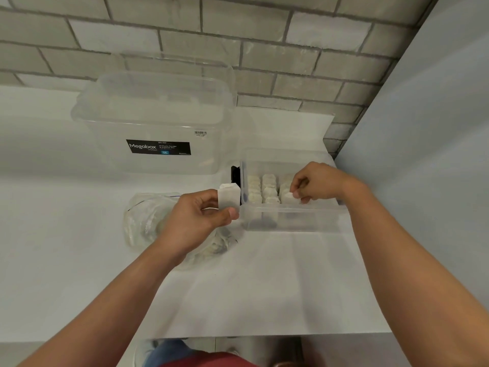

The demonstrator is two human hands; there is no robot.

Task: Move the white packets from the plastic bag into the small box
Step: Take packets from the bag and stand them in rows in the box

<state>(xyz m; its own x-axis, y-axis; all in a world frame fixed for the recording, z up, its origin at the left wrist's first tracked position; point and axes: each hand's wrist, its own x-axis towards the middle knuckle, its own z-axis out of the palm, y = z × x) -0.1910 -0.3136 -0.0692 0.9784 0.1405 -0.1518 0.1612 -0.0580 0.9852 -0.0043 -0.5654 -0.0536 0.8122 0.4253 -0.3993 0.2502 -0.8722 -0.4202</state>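
Near the surface's right edge, the right hand [316, 184] pinches a white packet [288, 198] into the small clear plastic box [291, 221]; the left hand [201, 215] grips another flat white paper packet [228, 197] above the crumpled clear plastic bag [143, 221], likely to be slotted in next.

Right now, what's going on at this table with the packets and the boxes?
A person is filling the small box with white packets. The right hand is inside the box, its grip on one packet at the near end of a row; several rows already stand there. The left hand holds another packet upright just left of the box, above the plastic bag, which lies crumpled on the table. A large clear storage bin stands behind, untouched.
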